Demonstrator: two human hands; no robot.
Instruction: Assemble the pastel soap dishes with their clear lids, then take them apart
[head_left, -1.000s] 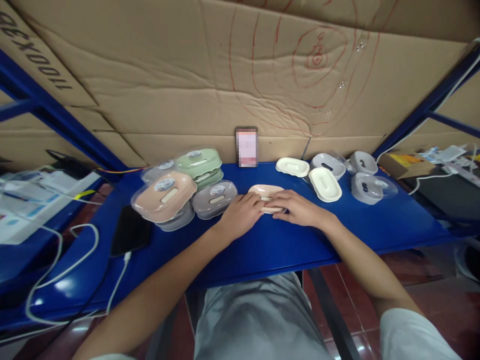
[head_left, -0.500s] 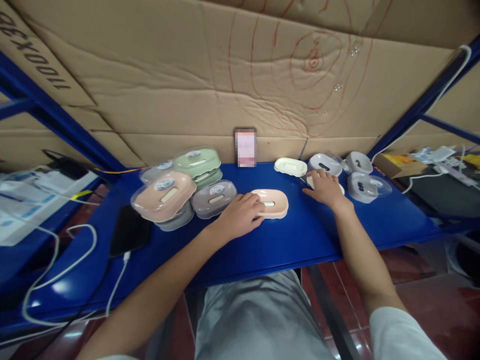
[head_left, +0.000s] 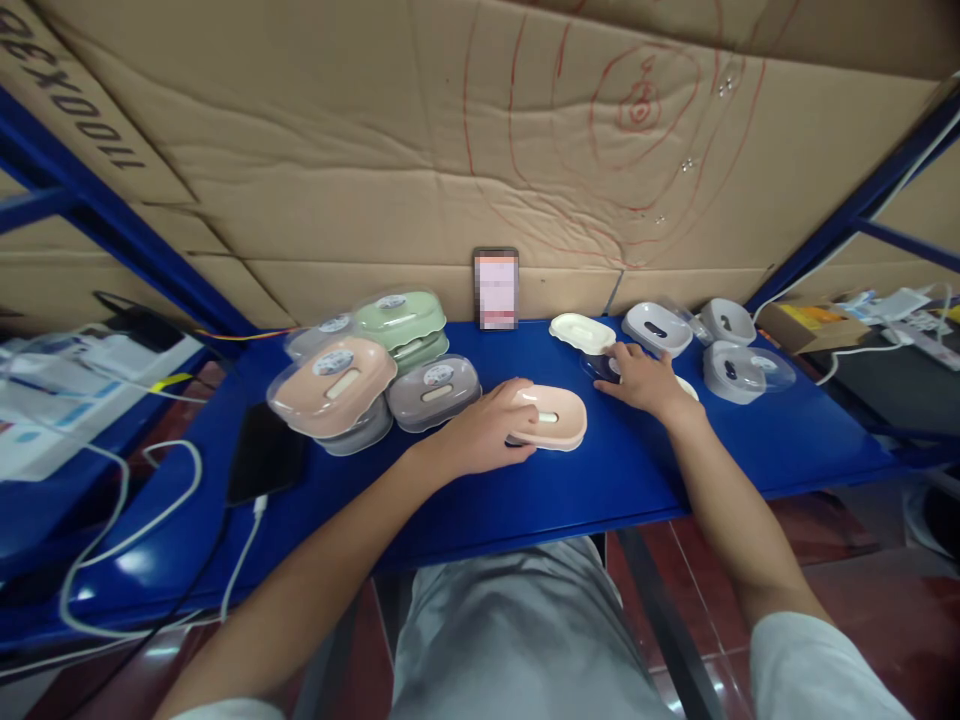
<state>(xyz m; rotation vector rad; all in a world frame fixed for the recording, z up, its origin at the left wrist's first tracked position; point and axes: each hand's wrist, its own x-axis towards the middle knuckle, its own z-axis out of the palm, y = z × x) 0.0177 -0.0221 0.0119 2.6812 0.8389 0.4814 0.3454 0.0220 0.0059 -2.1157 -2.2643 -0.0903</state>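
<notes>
- Our left hand (head_left: 487,432) sits on the near left end of a pink soap dish (head_left: 550,417). The fingers curl around its edge and grip it, likely to keep it from sliding on the smooth blue desk (head_left: 570,480).
- Our right hand (head_left: 643,378) is a bit farther out and to the right. It lies flat with fingers spread over a cream soap dish (head_left: 684,386), which is mostly hidden under it. The fingertips touch a dark see-through lid (head_left: 600,366). We cannot tell if it grips anything.
- Just past the right hand lie more loose parts: a cream tray (head_left: 582,332) and a grey tray (head_left: 657,329). Farther right are two more grey dishes (head_left: 739,365). They lie apart, so each is easy to pick.
- Left of our left hand is a pile of closed soap boxes (head_left: 360,375), pink, green and grey. They are stacked close and seem set out of the way.
- A black phone (head_left: 266,465) with a white cable (head_left: 240,570) lies farther left.
- Near our body the desk is bare up to its front edge, so our arms have room. Behind everything, a cardboard wall (head_left: 420,150) stops any reach.
</notes>
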